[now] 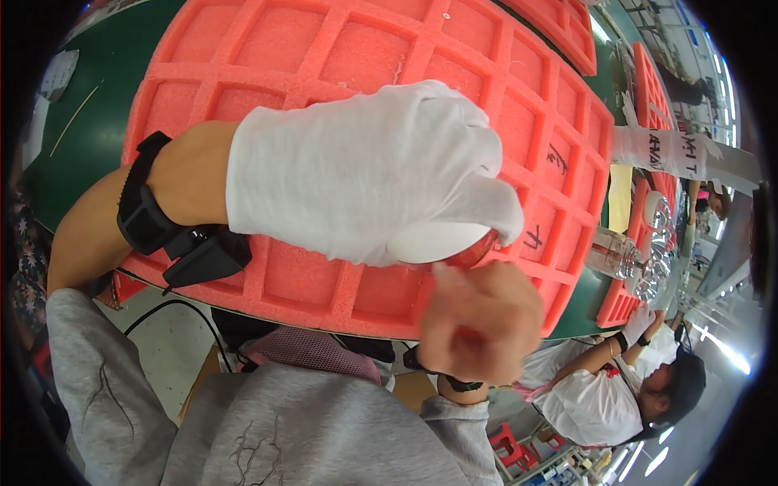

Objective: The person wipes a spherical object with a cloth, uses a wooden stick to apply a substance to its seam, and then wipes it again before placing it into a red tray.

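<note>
My left hand (389, 174) wears a white glove and lies over a red foam tray, its fingers curled round a white round piece (442, 241). Along that piece's lower right side runs a clear rim, with the red foam showing through it; what kind of thing it is, I cannot make out. Just below it is my right hand (482, 324), bare and smeared by motion, its fingertips close to the piece's lower edge. Whether they touch it or hold anything does not show. The foam tray (312, 283) has rows of square pockets and dark handwritten marks on its right side.
The green table (89, 146) shows at the left. Clear rounded parts (655, 275) and a clear cylinder (609, 253) stand on the right, near more red foam trays. A taped post (664, 152) rises there. A person (600, 397) in white works at the lower right.
</note>
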{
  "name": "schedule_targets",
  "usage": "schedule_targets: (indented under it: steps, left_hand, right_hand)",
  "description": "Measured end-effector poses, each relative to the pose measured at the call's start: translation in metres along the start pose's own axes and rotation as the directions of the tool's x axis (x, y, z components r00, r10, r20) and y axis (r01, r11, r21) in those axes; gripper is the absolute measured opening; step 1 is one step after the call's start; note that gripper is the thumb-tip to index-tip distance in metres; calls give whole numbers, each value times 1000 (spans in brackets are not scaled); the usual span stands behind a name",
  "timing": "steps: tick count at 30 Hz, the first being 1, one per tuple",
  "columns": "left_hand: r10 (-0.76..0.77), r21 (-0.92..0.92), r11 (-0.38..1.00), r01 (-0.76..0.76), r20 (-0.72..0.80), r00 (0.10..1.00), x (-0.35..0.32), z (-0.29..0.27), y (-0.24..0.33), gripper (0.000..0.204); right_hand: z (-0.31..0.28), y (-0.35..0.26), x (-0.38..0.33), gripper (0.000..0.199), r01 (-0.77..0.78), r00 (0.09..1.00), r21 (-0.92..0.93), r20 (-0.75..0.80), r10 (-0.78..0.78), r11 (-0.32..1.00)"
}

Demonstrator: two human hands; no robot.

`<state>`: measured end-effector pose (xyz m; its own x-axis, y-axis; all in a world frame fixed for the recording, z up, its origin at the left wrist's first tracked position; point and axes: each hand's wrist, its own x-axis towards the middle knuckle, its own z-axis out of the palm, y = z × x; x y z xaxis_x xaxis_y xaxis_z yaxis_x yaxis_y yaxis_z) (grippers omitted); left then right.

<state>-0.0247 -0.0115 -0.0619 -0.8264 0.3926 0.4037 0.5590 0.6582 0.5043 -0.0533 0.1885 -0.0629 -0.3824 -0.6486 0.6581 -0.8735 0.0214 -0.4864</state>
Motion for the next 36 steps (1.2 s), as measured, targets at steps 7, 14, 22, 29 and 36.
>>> schedule_targets:
  steps: [7, 14, 22, 29, 36]
  left_hand:
    - [37, -137, 990, -41, -36, 999, -4, 4, -4, 39]
    - [38, -67, 997, -43, -78, 996, -3, 10, -2, 29]
    - [26, -95, 995, -26, 4, 1000, 1, 8, 4, 17]
    - [49, -122, 991, -57, -65, 997, 0, 10, 1, 15]
    - [68, -113, 991, -71, -28, 997, 2, 8, 3, 17]
  right_hand:
    - [-6, 1, -5, 17, -33, 999, -11, -22, 33, 999]
    - [-6, -3, -7, 14, -111, 993, -52, -33, 110, 992]
    - [-5, -2, -4, 15, -16, 1000, -32, -19, 16, 999]
    - [0, -3, -5, 32, 16, 1000, -29, 21, -15, 999]
    - [-1, -2, -6, 30, -13, 999, -55, -54, 10, 998]
